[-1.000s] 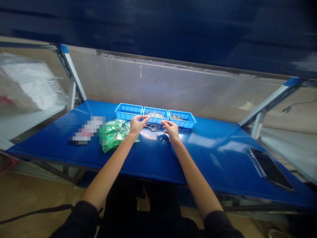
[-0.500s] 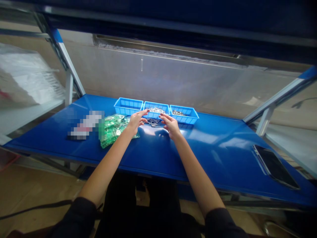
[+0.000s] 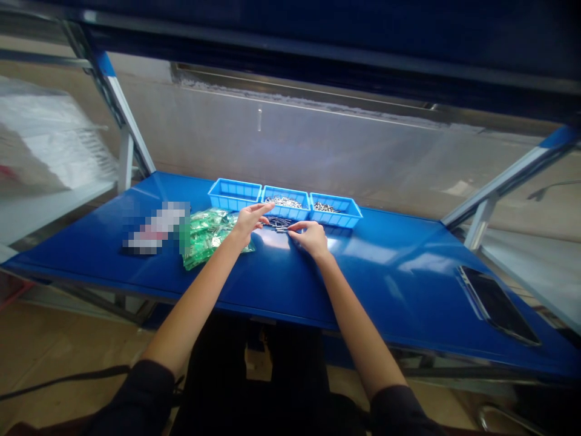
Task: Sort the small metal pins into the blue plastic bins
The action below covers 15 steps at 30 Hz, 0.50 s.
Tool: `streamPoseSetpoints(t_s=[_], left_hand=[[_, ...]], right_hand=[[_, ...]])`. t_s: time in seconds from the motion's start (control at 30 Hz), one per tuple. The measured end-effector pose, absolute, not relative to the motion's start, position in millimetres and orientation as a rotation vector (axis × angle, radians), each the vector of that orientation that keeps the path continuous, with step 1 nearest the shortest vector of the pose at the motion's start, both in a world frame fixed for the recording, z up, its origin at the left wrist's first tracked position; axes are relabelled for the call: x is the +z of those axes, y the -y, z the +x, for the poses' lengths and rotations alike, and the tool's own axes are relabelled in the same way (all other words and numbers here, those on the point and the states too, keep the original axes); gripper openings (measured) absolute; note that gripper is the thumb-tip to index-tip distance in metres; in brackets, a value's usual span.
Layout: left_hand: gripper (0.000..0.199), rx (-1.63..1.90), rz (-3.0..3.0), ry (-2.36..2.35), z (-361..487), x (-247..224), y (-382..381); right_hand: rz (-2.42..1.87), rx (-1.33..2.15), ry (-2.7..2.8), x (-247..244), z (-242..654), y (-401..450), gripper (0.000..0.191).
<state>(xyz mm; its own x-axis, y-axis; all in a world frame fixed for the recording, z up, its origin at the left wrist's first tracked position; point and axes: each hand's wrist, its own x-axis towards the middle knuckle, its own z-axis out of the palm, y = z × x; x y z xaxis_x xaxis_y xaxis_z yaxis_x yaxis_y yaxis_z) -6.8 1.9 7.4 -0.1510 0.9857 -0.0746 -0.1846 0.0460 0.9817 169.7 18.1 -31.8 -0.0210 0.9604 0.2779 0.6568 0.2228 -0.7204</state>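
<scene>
Palm turned inward, my left hand (image 3: pixel 249 221) is held beside a small pile of thin dark, screw-like metal pieces (image 3: pixel 278 223). Its index finger is stretched out and the others are partly curled; I see nothing held in it. My right hand (image 3: pixel 311 237) is at the pile's right edge, with thumb and fingers pinched on the end of one thin metal piece (image 3: pixel 282 230). Just behind the pile stands a blue bin (image 3: pixel 295 214) of shiny metal pieces. Green-tinted plastic bags (image 3: pixel 204 239) of small parts lie left of my left hand, partly behind my forearm.
A second blue bin (image 3: pixel 342 219) at the right holds more metal pieces; a third bin (image 3: pixel 227 198) stands at the left. A phone (image 3: pixel 499 306) lies at the blue table's (image 3: pixel 385 290) right end. A blurred-out item (image 3: pixel 157 230) lies left. An overhead shelf (image 3: pixel 290 54) spans above.
My right hand has lowered to the pile, and its fingers have closed on a metal piece there. My left hand has stayed nearly in place.
</scene>
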Motion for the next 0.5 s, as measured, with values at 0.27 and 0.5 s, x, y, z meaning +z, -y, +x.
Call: streamPoseSetpoints(t_s=[0.27,0.5], left_hand=[[0.032,1.388,1.02,-1.203,-3.7,3.1,-3.9],[0.045,1.425,1.137,-1.211,-3.3,-2.3,-5.2]], right_hand=[[-1.552,0.396,1.918,-32.2,171.3,-17.2,0.009],[-1.367,0.428,1.801,-24.7,164.6,-17.9,0.019]])
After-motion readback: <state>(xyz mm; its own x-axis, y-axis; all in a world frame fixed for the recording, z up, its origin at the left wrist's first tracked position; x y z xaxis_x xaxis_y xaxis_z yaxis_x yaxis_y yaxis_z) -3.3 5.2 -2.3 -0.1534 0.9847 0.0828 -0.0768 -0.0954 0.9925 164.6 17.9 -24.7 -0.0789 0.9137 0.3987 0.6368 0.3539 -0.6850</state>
